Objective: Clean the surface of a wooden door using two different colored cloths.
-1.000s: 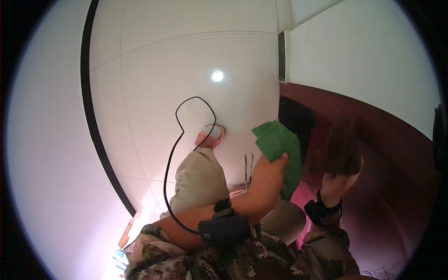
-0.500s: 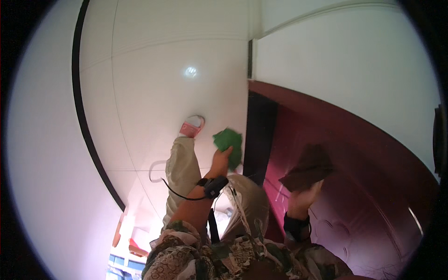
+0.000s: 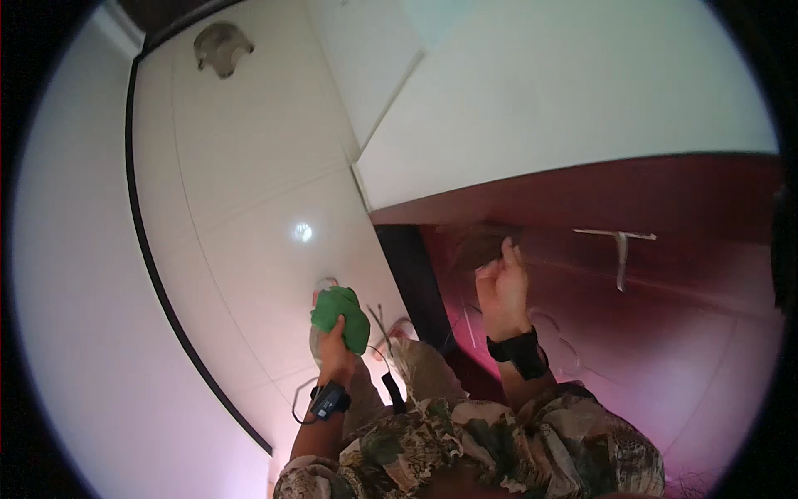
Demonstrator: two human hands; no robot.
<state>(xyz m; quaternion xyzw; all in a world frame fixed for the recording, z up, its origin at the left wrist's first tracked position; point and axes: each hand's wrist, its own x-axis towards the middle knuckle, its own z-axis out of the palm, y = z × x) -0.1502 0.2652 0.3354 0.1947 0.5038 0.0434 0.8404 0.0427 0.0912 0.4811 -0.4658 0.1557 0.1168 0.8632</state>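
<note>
My left hand [image 3: 335, 353] grips a crumpled green cloth [image 3: 345, 314] above the floor, in front of my legs. On the right, my right hand [image 3: 503, 295] holds a dark brown cloth [image 3: 480, 248] against the dark red door-like panel [image 3: 573, 312], just below its upper edge. The brown cloth is dim and blends into the panel, so its outline is hard to make out. A pale metal handle [image 3: 621, 254] sits on the panel to the right of that hand.
Pale floor tiles [image 3: 258, 166] run ahead between a white wall [image 3: 75, 274] with black skirting and a white wall [image 3: 565, 100] above the panel. A grey-brown, irregularly shaped thing [image 3: 223, 48] lies on the floor at the far left. Dark trim [image 3: 416, 274] edges the panel.
My view has turned, bringing the handle and the grey-brown thing on the floor into sight. The left hand with the green cloth is now farther left; the brown cloth has shifted toward the panel's upper edge.
</note>
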